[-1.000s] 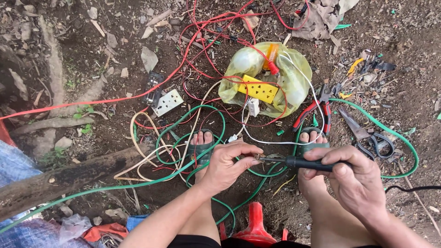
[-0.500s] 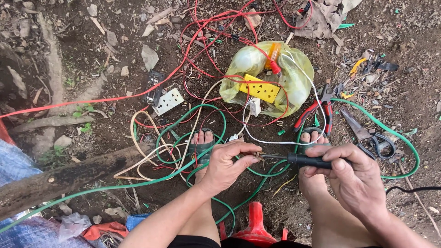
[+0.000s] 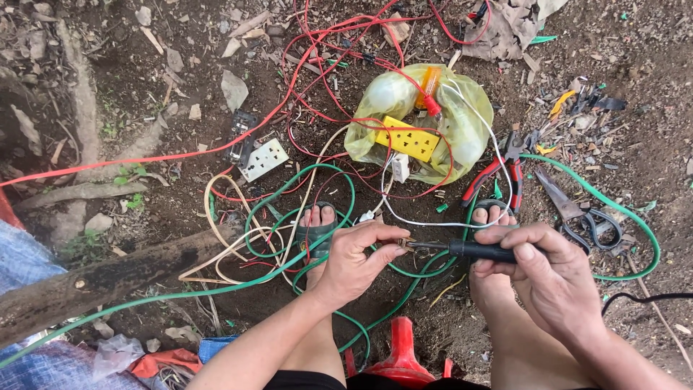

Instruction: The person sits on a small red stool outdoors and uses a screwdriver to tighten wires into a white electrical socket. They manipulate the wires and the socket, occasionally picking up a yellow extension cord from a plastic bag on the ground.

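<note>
At lower centre, the right hand (image 3: 545, 271) grips a black-handled screwdriver (image 3: 469, 250), tip against a small fitting pinched in the left hand (image 3: 357, 253) on a thin white wire (image 3: 433, 224). Tip slip could jab the pinching fingers (image 3: 393, 232). Red-handled pliers (image 3: 498, 170) lie beyond.

hands (image 3: 447, 263) gripping screwdriver (image 3: 469, 250), tangled wires (image 3: 317, 180), dirt

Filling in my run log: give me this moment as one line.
left hand: pinching small part at tool tip | right hand: holding black-handled tool | nearby: green cable, yellow socket strip, red pliers
</note>
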